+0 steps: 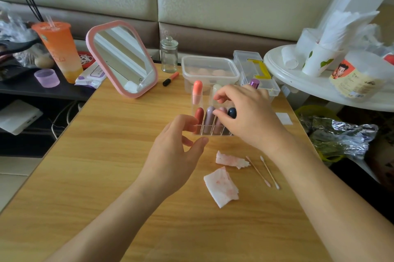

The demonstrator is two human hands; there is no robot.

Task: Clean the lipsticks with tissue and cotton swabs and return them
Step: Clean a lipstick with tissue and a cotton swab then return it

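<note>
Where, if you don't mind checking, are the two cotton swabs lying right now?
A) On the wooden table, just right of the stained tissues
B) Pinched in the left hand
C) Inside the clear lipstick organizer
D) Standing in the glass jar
A: the two cotton swabs lie side by side on the wooden table, just right of the stained tissues.

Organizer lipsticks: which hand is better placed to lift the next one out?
Probably the right hand: its fingers curl over the organizer, thumb by the front-row pink lipstick. The left hand is open beside the front left corner.
</note>
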